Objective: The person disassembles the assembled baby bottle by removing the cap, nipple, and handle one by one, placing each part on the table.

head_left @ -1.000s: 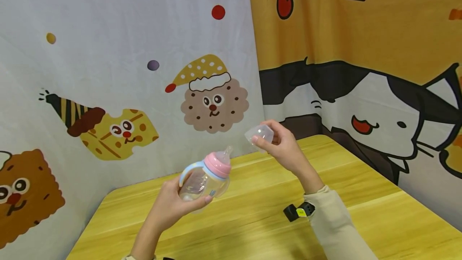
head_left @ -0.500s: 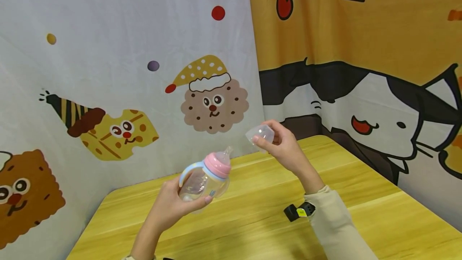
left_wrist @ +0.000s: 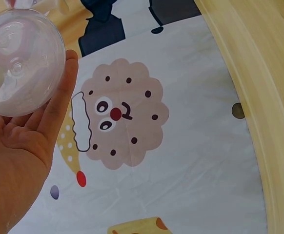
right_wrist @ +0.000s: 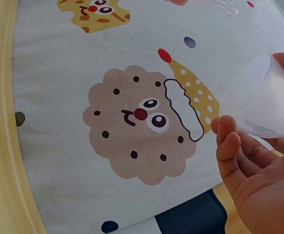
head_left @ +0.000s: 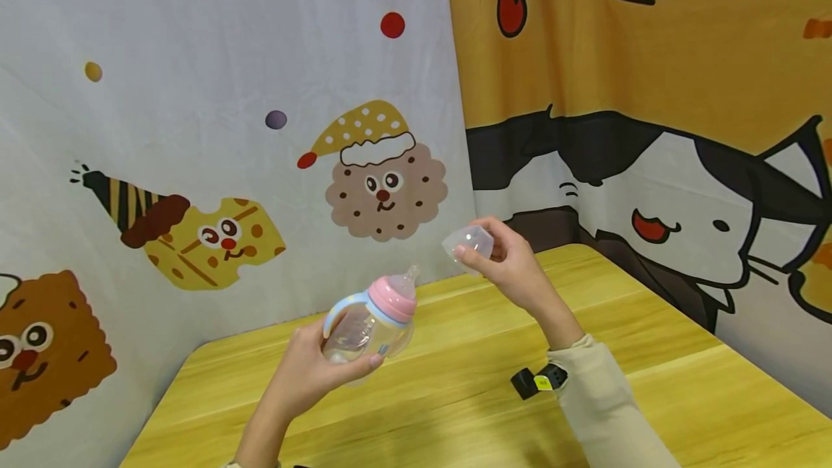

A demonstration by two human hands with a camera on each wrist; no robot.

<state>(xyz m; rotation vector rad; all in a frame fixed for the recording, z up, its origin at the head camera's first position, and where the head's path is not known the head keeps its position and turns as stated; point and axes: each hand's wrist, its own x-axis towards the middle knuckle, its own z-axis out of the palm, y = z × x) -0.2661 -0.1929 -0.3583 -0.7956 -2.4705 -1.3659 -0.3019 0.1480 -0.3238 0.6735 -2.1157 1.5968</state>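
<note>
My left hand point(head_left: 312, 370) grips a clear baby bottle point(head_left: 356, 334) round its body, above the table. The bottle has a pink collar point(head_left: 393, 297), a clear teat and a light blue handle point(head_left: 339, 307), and it tilts up to the right. In the left wrist view the round base of the bottle point(left_wrist: 22, 66) faces the camera. Higher and to the right, my right hand point(head_left: 510, 266) pinches a translucent cap point(head_left: 472, 243) between thumb and fingers. The open side of the cap point(right_wrist: 264, 100) shows in the right wrist view. Cap and teat are apart.
A wood-grain table point(head_left: 468, 381) lies beneath both hands. Behind it hang a pale cartoon curtain point(head_left: 227, 128) and an orange one point(head_left: 552, 56) with a cat print. A black device point(head_left: 538, 381) is strapped at the right wrist.
</note>
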